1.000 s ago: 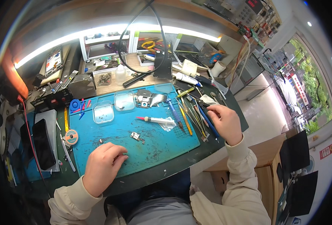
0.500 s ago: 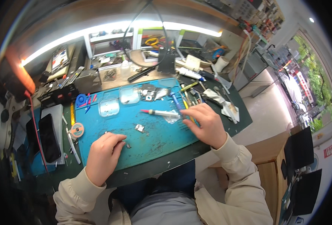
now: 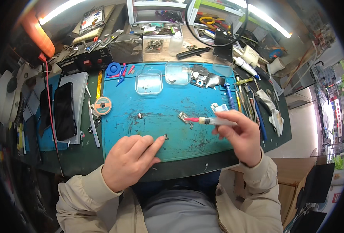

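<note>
My right hand [image 3: 242, 136] holds a clear syringe [image 3: 217, 121] with a pink tip, pinched between thumb and fingers. The syringe lies nearly level and points left. Its tip [image 3: 192, 119] hovers over or touches a small silvery part [image 3: 182, 116] on the blue mat; which of these I cannot tell. My left hand [image 3: 132, 158] rests low on the mat, index finger stretched out and the other fingers partly curled. That fingertip touches a tiny dark-and-metal piece [image 3: 166, 136]. Another small metal piece [image 3: 140, 115] lies beyond my left hand.
The blue mat [image 3: 148, 105] carries two clear plastic boxes [image 3: 149, 91] and dark phone parts [image 3: 205, 77] at its far side. A solder-type spool [image 3: 102, 105] and a dark phone [image 3: 64, 110] are on the left. Several tools [image 3: 253, 106] lie at the right. A squeeze bottle [image 3: 175, 43] stands behind.
My right hand has picked the syringe up off the mat and brought it to the small silvery part. My left hand has reached to the tiny piece with its index finger. The view has shifted.
</note>
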A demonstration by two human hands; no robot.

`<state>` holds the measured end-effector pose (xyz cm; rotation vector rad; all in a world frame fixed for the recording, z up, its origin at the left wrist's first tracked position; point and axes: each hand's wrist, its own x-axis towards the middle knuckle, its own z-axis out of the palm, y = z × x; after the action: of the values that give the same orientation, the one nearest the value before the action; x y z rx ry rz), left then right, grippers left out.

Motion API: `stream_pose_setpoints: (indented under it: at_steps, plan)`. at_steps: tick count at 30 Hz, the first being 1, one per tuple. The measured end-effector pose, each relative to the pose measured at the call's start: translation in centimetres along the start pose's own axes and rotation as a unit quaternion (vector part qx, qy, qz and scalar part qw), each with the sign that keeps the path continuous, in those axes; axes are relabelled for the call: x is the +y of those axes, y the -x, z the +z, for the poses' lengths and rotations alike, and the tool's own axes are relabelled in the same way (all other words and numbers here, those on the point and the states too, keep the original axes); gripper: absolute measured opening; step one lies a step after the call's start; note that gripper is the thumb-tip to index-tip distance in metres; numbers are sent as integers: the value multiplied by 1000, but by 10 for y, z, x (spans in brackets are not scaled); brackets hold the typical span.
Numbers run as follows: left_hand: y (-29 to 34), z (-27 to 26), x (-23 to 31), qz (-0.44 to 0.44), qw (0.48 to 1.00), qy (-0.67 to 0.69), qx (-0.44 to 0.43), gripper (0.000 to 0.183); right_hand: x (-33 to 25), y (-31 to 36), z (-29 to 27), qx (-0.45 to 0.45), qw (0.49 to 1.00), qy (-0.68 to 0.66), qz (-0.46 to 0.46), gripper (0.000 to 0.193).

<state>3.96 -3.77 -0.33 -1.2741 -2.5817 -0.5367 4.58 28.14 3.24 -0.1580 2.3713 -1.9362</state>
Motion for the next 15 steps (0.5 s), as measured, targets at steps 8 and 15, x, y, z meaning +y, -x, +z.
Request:
stream_pose_setpoints:
  at_steps: [8,15]
  plan:
    - [-3,0,1,14,999,-10,-39,59,25,4,11,-36,995,1,-98,28]
    - [-3,0,2,14,999,-30,-37,52,23,5,15,-78,996,-54,2,27]
